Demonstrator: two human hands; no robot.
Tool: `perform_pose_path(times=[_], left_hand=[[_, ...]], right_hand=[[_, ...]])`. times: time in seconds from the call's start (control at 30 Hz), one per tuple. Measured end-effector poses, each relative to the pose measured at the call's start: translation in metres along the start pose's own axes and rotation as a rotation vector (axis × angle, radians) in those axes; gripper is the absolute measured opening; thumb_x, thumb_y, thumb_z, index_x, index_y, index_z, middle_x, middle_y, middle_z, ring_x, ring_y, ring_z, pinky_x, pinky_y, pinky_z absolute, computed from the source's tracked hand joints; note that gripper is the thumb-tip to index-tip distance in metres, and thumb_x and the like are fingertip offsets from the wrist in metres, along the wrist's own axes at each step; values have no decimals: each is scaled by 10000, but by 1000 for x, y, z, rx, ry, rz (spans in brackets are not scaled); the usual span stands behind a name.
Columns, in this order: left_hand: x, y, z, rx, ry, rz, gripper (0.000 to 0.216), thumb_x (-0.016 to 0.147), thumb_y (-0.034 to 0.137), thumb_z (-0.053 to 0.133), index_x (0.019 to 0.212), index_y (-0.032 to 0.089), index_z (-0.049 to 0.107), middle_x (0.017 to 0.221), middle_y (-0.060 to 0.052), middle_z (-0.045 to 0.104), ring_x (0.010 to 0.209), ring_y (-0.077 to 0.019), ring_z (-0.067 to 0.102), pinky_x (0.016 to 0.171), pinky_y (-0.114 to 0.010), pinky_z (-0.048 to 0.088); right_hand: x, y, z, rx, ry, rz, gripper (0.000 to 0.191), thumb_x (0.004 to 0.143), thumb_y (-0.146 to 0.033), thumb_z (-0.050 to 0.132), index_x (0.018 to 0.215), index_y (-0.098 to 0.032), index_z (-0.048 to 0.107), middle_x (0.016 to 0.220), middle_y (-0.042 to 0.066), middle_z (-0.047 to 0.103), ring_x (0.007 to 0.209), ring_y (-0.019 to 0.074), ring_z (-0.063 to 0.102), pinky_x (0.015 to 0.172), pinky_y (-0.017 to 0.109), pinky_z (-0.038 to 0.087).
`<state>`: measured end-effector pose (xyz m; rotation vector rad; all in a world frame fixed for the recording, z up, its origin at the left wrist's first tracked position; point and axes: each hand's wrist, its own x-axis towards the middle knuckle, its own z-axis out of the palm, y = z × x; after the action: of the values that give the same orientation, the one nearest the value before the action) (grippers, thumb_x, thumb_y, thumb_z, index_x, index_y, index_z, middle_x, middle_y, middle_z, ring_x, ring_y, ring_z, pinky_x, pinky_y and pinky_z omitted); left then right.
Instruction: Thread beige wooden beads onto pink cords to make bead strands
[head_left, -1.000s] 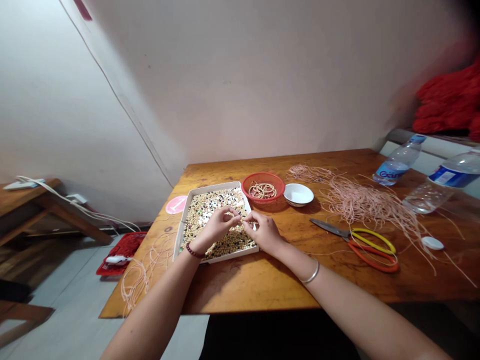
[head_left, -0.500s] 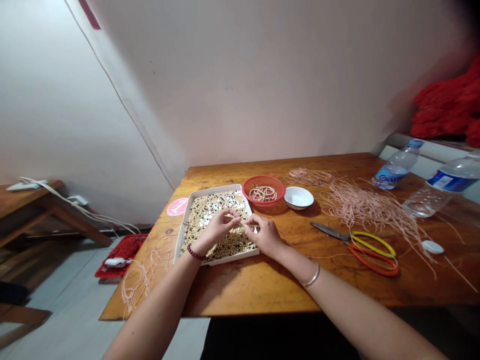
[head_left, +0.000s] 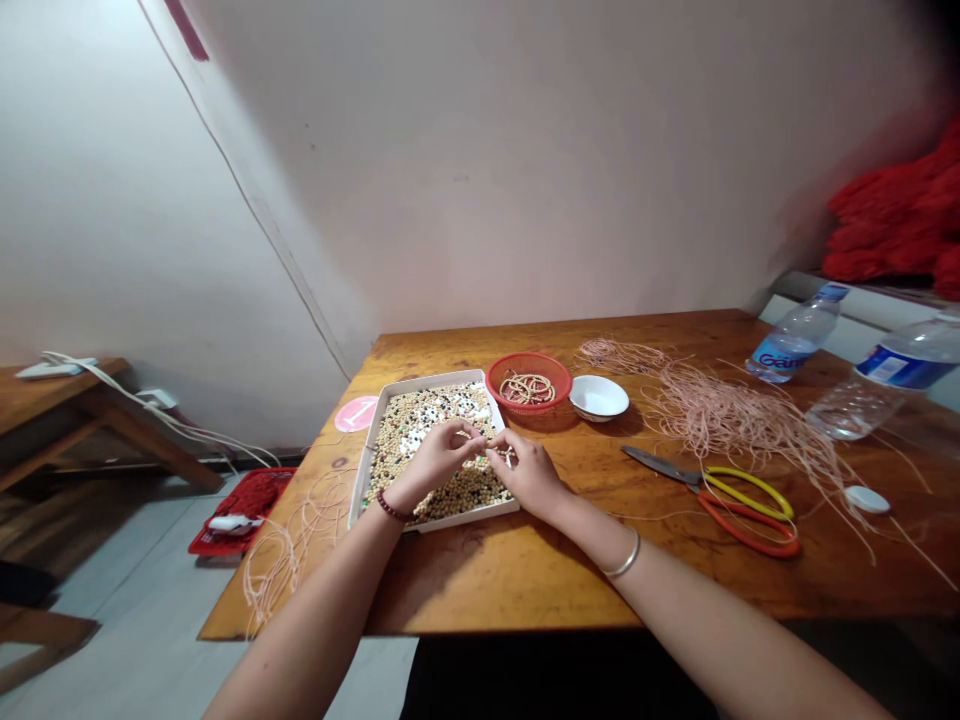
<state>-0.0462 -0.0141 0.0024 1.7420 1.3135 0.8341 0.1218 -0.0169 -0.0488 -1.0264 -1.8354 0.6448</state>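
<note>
Both my hands meet above a shallow white tray [head_left: 361, 490] filled with small beads [head_left: 457, 505], mostly tan with some black, white and green ones. My left hand [head_left: 441, 457] is closed in a pinch, thumb and forefinger together; what they hold is too small to make out. Touching its fingertips, my right hand [head_left: 529, 470] is also closed in a pinch. Pale beads on a string [head_left: 511, 457] show beneath its curled fingers. A red basket [head_left: 529, 408] behind the tray contains beaded strings [head_left: 527, 388].
A white bowl [head_left: 598, 397] stands beside the basket. Scissors [head_left: 739, 505] with yellow and orange handles lie right of my hand. Farther right are a heap of pink cord [head_left: 720, 410], a white cap [head_left: 867, 499] and two plastic bottles. More cord [head_left: 274, 565] hangs over the left table edge.
My right hand has turned slightly, its fingers more closed and its fingertips now against those of my left hand. My left hand has barely moved.
</note>
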Motion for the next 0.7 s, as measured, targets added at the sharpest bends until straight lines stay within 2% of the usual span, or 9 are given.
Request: perform_pose_path(times=[0.2,0.3,0.4,0.53,0.7], left_hand=[[-4,3,2,-70,-37,32,450,886,564,393,905,159,589,817,-60,619,740,-159,616,533,-214,467],[-5,4,4,-102,-68,70,412,867,554,451,977,177,575,894,-66,631,794,-163,623,554,-210,465],[-4,3,4,-114,-67,75,374,823,529,547,916,168,576,845,-65,647,786,-168,626,563,-215,466],[-3,2,4,-155,-17,36,351,811,503,578,880,160,580,816,-66,653,794,-178,633,586,-232,485],[-4,10,-1,-268,153,40,347,818,505,567,884,165,571,925,-73,638,859,-177,623,643,-245,501]], right_hand=[[10,6,5,415,37,181,176,789,-359,572,785,-185,551,805,37,625,805,185,601,705,274,448],[14,5,4,582,52,278,214,748,-380,604,745,-175,544,750,21,596,772,171,579,743,287,437],[15,2,2,658,16,339,227,717,-378,628,726,-172,534,688,-4,552,679,133,528,657,252,409],[14,0,0,736,-63,433,262,729,-426,595,748,-188,486,582,-52,459,487,76,364,460,205,256],[16,1,-3,815,-80,541,315,745,-498,533,826,-210,437,560,-71,453,411,55,253,413,198,109]])
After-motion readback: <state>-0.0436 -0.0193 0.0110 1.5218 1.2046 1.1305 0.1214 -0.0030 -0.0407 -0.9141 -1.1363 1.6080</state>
